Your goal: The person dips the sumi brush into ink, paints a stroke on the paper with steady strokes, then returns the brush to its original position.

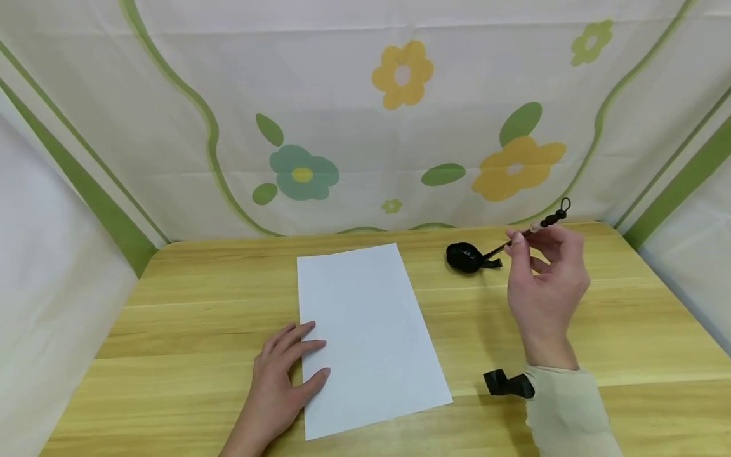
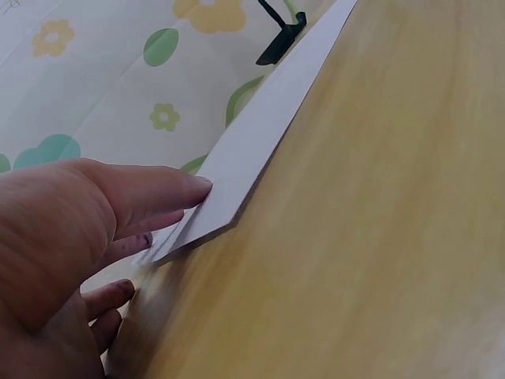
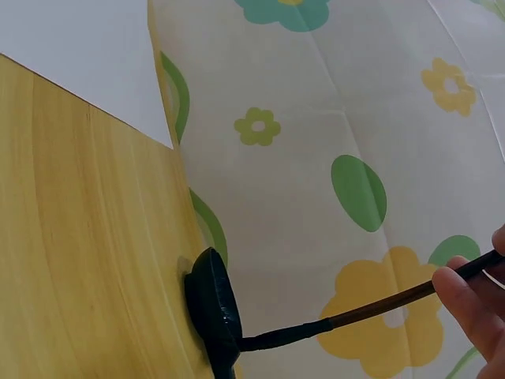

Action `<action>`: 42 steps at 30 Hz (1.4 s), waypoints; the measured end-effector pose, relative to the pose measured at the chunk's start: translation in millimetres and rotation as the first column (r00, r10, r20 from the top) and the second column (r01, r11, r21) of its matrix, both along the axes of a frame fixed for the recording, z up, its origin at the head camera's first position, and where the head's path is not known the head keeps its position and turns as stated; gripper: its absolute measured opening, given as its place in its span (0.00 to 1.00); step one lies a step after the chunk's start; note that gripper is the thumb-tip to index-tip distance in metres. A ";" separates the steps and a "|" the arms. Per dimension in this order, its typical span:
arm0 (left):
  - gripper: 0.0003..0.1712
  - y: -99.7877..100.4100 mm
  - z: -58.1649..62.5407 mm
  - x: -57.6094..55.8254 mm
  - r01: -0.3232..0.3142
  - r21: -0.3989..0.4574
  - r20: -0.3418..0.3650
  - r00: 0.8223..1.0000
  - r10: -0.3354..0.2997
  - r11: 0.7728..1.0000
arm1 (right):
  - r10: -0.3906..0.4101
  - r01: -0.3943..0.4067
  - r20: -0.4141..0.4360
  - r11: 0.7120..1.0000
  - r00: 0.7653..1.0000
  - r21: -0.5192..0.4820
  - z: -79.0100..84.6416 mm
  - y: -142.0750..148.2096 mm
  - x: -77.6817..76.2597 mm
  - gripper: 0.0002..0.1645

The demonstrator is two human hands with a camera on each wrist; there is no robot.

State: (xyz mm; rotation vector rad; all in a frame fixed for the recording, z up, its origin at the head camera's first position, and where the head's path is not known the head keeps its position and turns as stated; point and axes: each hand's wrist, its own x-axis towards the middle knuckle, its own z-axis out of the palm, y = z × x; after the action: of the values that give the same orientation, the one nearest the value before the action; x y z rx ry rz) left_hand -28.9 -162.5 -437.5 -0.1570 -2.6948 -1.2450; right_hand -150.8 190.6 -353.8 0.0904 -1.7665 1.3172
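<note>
A sheet of white paper (image 1: 365, 336) lies on the wooden table. My left hand (image 1: 280, 381) rests along its left edge, fingers spread, with the fingertips on the paper; the left wrist view also shows the thumb side of this hand (image 2: 87, 213) on the paper. My right hand (image 1: 545, 273) pinches a thin dark writing brush (image 3: 379, 306) between thumb and fingers, slanting down to the left. The brush's dark tip reaches the small black ink dish (image 1: 464, 258). Whether the bristles press on the dish's inside is hard to tell.
A white curtain (image 1: 342, 95) with printed flowers stands behind the wooden table (image 1: 200, 330), and white cloth hangs on both sides. A black angular piece (image 1: 508, 384) sticks out beside my right sleeve (image 1: 571, 412).
</note>
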 end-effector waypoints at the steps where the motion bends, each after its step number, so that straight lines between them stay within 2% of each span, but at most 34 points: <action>1: 0.22 0.0 0.2 -0.3 0.000 -0.003 0.004 1.000 0.000 1.000 | -0.003 0.003 0.001 1.000 1.000 0.000 0.3 -0.1 -0.2 0.18; 6: 0.23 -0.2 0.6 -1.7 -0.004 -0.009 0.026 1.000 0.005 1.000 | 0.002 -0.002 -0.011 1.000 1.000 -0.009 2.4 -1.0 -0.2 0.18; 19: 0.22 -0.4 -0.7 0.2 0.001 0.000 0.011 1.000 -0.001 1.000 | -0.006 0.006 -0.019 1.000 1.000 0.017 3.3 0.1 2.9 0.18; 33: 0.18 -0.1 0.6 -0.3 -0.013 0.017 0.039 0.999 0.012 1.000 | -0.017 0.017 -0.030 1.000 0.999 0.013 9.5 -2.6 5.9 0.17; 38: 0.18 0.2 0.8 -0.5 -0.017 0.009 0.037 0.999 0.016 1.000 | 0.030 -0.031 -0.043 0.999 0.999 -0.016 17.9 -12.3 12.5 0.13; 42: 0.18 0.1 0.8 0.1 -0.020 0.001 0.018 1.000 0.019 1.000 | 0.110 -0.114 -0.063 0.992 0.992 -0.060 23.6 -26.4 19.4 0.13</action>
State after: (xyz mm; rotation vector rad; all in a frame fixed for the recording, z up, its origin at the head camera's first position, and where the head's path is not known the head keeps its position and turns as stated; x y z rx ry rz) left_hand -28.8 -162.3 -436.7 -0.1193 -2.7044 -1.2488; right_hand -131.4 164.3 -330.2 0.1943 -1.6889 1.4354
